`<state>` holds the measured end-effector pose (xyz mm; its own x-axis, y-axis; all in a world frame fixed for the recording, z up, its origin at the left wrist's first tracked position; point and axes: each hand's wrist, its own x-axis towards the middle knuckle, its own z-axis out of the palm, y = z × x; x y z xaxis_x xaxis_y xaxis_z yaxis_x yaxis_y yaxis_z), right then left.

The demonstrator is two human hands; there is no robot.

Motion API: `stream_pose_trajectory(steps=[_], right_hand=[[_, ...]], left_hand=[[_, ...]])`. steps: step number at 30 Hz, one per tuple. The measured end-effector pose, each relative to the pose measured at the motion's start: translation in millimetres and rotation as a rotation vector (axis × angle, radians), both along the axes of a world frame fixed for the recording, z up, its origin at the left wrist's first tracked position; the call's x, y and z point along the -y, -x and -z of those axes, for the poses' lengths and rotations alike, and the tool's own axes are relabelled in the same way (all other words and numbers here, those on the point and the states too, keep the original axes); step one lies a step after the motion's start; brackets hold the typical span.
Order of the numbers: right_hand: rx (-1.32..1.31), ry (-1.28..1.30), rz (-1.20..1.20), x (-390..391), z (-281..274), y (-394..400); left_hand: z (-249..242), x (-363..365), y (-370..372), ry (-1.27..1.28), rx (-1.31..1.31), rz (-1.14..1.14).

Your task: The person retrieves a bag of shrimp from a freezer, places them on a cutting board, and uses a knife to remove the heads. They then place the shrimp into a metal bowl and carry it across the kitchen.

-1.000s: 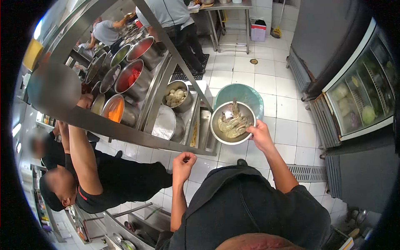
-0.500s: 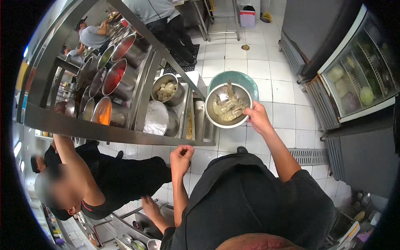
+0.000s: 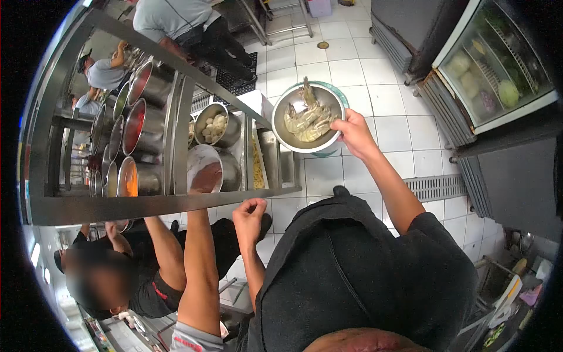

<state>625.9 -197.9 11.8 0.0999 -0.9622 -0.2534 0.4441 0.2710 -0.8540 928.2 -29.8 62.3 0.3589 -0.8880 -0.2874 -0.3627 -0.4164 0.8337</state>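
My right hand (image 3: 353, 134) grips the rim of a round steel bowl (image 3: 280, 130), with fingers at its right edge. Several raw shrimp (image 3: 308, 120) lie inside the bowl, which is tilted toward me. Behind and partly hidden by the bowl is a green basin (image 3: 354, 105). My left hand (image 3: 249, 216) is in front of the shelf's near rail, fingers curled closed, and nothing shows in it. Beside it a co-worker's bare arm (image 3: 202, 258) with a grey sleeve reaches into a steel pot (image 3: 230, 170) on the shelf.
A steel rack (image 3: 146, 205) to my left holds several pots, one with pale round pieces (image 3: 214, 128). A co-worker in black (image 3: 146, 281) stands at left. At right are a glass-door fridge (image 3: 498, 70) and a floor drain (image 3: 437, 188). A person in grey (image 3: 176, 20) stands beyond.
My right hand and the bowl have shifted up and slightly left in view. A grey-sleeved arm has come in and reached into the shelf pot. My left hand stays curled.
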Motion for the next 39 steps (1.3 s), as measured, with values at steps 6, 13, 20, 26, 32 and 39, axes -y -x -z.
stream_pose_trajectory(steps=[6,13,20,26,32,39], right_hand=[[-0.013,0.016,0.067,-7,-1,18],[-0.011,-0.039,0.187,-18,-2,43],[-0.002,-0.036,0.222,-23,4,69],[0.021,-0.022,0.295,-32,-7,82],[0.006,-0.019,0.341,-40,11,112],[0.011,-0.029,0.454,-57,3,142]], left_hand=[[2,12,5,-0.009,0.004,0.047],[4,26,13,-0.001,0.003,0.136],[8,37,22,0.008,-0.006,0.202],[6,46,40,0.009,0.022,0.218],[4,53,60,0.005,0.013,0.273],[0,64,81,-0.025,0.008,0.338]])
